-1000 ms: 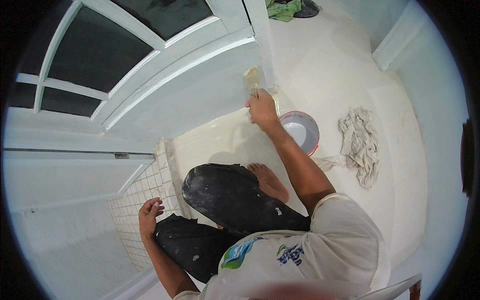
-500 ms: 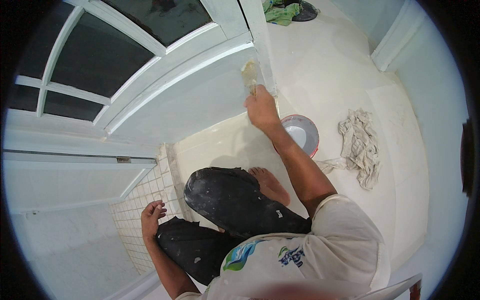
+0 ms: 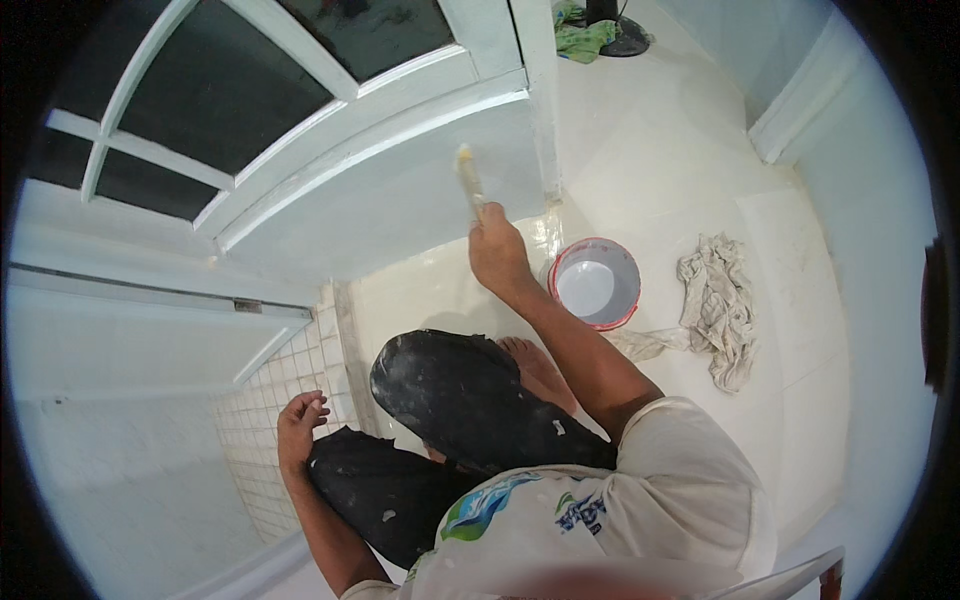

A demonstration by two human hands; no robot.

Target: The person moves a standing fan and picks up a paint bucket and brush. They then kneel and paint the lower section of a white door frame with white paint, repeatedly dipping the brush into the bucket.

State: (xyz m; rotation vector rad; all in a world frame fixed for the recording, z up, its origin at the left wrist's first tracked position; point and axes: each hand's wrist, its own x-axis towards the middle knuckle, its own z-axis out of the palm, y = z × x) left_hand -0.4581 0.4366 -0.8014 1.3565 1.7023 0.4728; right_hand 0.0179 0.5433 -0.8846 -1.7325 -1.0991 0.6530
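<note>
My right hand [image 3: 499,251] is closed round the handle of a paintbrush [image 3: 470,180]. The brush has pale yellowish bristles, and its tip is at the grey lower panel [image 3: 400,185] of a white-framed door; whether the bristles press on it is hard to tell. Below and right of that hand, on the floor, stands a round bucket [image 3: 592,285] with a red-stained rim and whitish paint inside. Beside my left knee, my left hand [image 3: 299,425] hangs with loosely bent fingers, slightly apart, and nothing visible in them.
A crumpled, stained cloth [image 3: 722,310] lies right of the bucket. Dark glass panes [image 3: 225,95] fill the door's upper part. Small tiles [image 3: 290,390] cover the floor at left. At the far end are a green cloth [image 3: 585,40] and a black round base [image 3: 627,38].
The brush and my right hand have moved left, away from the panel's right edge, and the brush has turned more edge-on. More of the bucket shows. My left hand stays beside the knee.
</note>
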